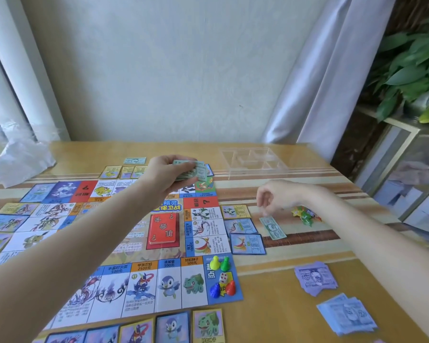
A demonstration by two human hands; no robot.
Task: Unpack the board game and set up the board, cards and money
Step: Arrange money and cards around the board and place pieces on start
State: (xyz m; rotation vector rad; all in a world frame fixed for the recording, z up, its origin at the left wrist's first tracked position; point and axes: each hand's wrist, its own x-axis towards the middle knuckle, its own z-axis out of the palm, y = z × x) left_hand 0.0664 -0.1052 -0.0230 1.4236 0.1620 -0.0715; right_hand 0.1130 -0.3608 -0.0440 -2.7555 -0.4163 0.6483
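L hand (167, 173) grips green paper-money wad (192, 170) above colourful game board (139, 243); R hand (274, 196), grip loosely curled, empty, hovers over single green banknote (273, 227) right of board.

My colourful paper game board (159, 280) has squares priced 500元 and 2500元, the red card deck (163, 229) reads 机会, purple banknotes (315, 280) say 500.
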